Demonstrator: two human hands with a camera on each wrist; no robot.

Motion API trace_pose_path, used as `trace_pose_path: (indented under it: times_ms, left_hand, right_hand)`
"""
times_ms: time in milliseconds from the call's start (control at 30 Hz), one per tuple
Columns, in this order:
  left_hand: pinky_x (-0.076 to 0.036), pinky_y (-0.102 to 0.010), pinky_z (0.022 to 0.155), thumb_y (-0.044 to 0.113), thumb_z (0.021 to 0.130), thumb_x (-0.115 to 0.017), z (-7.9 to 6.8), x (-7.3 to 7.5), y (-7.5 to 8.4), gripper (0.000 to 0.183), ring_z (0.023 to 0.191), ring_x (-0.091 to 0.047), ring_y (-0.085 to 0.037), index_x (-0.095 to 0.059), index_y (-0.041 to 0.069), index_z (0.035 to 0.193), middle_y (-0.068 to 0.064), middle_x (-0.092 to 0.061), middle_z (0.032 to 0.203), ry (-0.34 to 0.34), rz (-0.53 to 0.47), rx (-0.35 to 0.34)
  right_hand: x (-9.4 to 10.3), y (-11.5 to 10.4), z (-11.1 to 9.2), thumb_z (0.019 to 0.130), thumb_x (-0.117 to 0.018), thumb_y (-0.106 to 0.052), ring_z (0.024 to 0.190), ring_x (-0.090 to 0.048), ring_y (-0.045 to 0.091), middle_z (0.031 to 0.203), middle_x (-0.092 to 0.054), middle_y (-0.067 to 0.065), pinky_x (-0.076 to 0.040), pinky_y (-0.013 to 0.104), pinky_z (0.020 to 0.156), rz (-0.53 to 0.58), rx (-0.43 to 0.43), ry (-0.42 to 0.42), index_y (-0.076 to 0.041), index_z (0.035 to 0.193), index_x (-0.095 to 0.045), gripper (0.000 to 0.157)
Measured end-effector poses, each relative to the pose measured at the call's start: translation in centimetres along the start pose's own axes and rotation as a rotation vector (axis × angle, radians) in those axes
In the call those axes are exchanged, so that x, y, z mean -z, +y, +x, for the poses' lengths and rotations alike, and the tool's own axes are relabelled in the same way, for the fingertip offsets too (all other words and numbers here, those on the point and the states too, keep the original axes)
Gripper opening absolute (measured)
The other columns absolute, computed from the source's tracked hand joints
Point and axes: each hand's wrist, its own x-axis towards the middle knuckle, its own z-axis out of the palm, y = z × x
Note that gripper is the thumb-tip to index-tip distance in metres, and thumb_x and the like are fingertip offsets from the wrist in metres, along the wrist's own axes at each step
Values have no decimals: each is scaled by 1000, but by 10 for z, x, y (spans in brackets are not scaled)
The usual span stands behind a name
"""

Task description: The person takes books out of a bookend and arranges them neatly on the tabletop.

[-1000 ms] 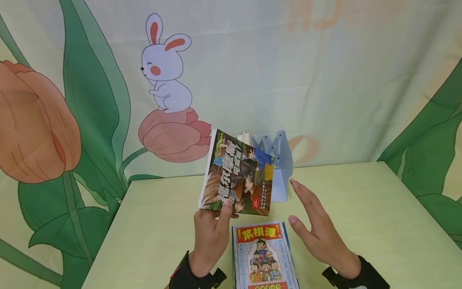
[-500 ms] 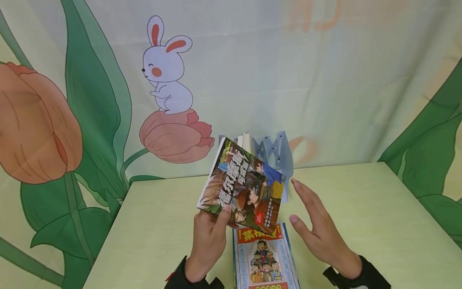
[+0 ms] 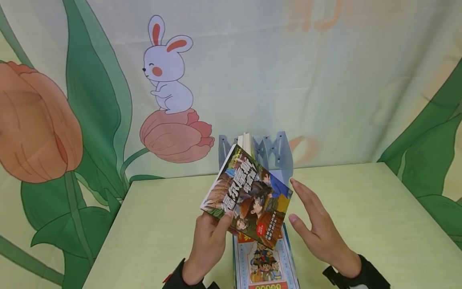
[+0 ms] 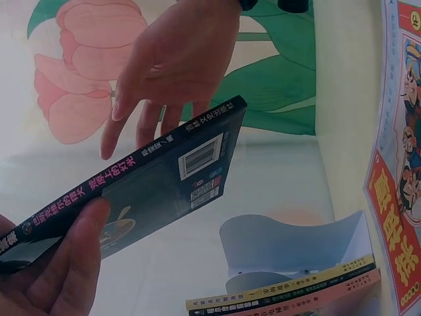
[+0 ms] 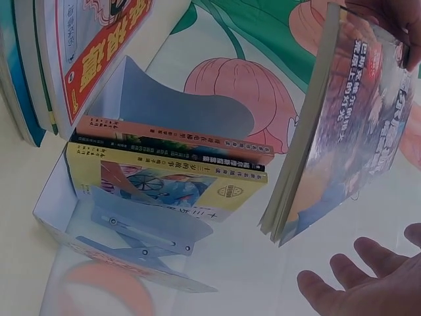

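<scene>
My left hand [image 3: 211, 241] grips a paperback book [image 3: 252, 196] by its lower left corner, thumb on the illustrated front cover. The book is held tilted above the table. In the left wrist view its dark spine and the back cover with a barcode [image 4: 201, 158] show. My right hand [image 3: 321, 230] is held apart from the book, to its right, with fingers extended and nothing in them. Below the held book lies a stack of books [image 3: 267, 265], the top one with a red title band and a group of cartoon figures; the held book covers part of it.
Behind the held book stands a blue folding bookend rack [image 3: 285, 154]. Upright in it are a yellow book [image 5: 164, 178], a dark one and a salmon-coloured one [image 5: 177, 138]. A printed cloth with a rabbit [image 3: 166, 80] and tulips hangs behind the pale green table [image 3: 361, 208].
My left hand has turned the book clockwise and lowered it, so it now overlaps the top of the stack and uncovers more of the rack. The right hand has stayed in place.
</scene>
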Motion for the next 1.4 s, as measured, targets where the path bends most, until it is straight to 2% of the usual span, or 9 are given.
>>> trace_pose_path:
  times_ms: [200, 367, 600, 667, 867, 1100, 1200, 1333, 1400]
  left_hand:
    - [-58, -38, 60, 5, 100, -49, 0, 3, -2, 22, 70, -69, -10, -59, -2, 118, -21, -70, 95, -60, 9, 1]
    - [-57, -33, 60, 7, 101, -49, -2, 6, -2, 23, 70, -68, -9, -61, 1, 119, -17, -71, 91, -94, 64, 30]
    - [-57, -35, 60, 7, 102, -46, -1, 9, -4, 31, 72, -70, -10, -55, 2, 131, -19, -71, 100, -167, 31, 29]
    - [-57, -35, 60, 7, 102, -47, -2, 9, -4, 29, 71, -70, -10, -56, 1, 129, -20, -71, 98, -175, 22, 33]
    - [-57, -34, 58, 5, 101, -47, -3, 9, -3, 29, 72, -69, -8, -55, -1, 128, -22, -70, 103, -212, 2, 32]
    - [-58, -36, 59, 2, 100, -45, -1, 11, -3, 38, 75, -70, -7, -49, -1, 137, -24, -68, 111, -283, -47, 48]
    - [-58, -37, 61, 3, 100, -46, -1, 11, -3, 35, 75, -70, -6, -51, -2, 135, -23, -69, 109, -298, -35, 73]
    - [-58, -37, 60, 2, 99, -46, -1, 12, -4, 34, 73, -69, -6, -51, -3, 133, -24, -69, 105, -308, -42, 45]
    - [-57, -37, 59, 1, 99, -45, -2, 12, -5, 34, 73, -69, -6, -51, -3, 132, -25, -69, 104, -316, -54, 30]
  right_hand:
    - [-1, 1, 0, 91, -62, -6, 148, -28, 16, 161, -29, 6, -15, 14, 117, -7, 3, 1, -12, 157, -25, 76]
    - [-1, 0, 1, 91, -62, -6, 148, -28, 17, 161, -29, 5, -16, 17, 118, -5, -18, -11, -14, 157, -24, 76]
    - [-1, -2, 0, 92, -62, -7, 148, -28, 18, 161, -28, 4, -33, 56, 112, -21, -65, -40, -18, 158, -23, 77]
    - [-1, -2, 0, 92, -62, -7, 148, -29, 20, 161, -28, 5, -33, 61, 109, -17, -71, -48, -18, 158, -23, 77]
    - [-3, 0, -3, 94, -61, -9, 147, -31, 20, 160, -30, 3, -35, 60, 109, -20, -92, -71, -22, 158, -22, 77]
    - [-4, -1, -4, 96, -60, -9, 146, -34, 16, 157, -36, 2, -24, 17, 116, -21, -86, -93, -23, 158, -19, 76]
    - [-5, -1, -6, 96, -60, -9, 143, -40, 20, 156, -39, 3, -37, 31, 113, -45, -75, -85, -20, 158, -21, 74]
    - [-6, 0, -6, 96, -59, -9, 138, -47, 29, 155, -41, 6, -47, 52, 100, -33, -74, -84, -21, 158, -21, 74]
    - [-6, 1, -6, 97, -57, -8, 135, -50, 31, 155, -42, 8, -49, 54, 97, -10, -83, -93, -23, 158, -19, 74]
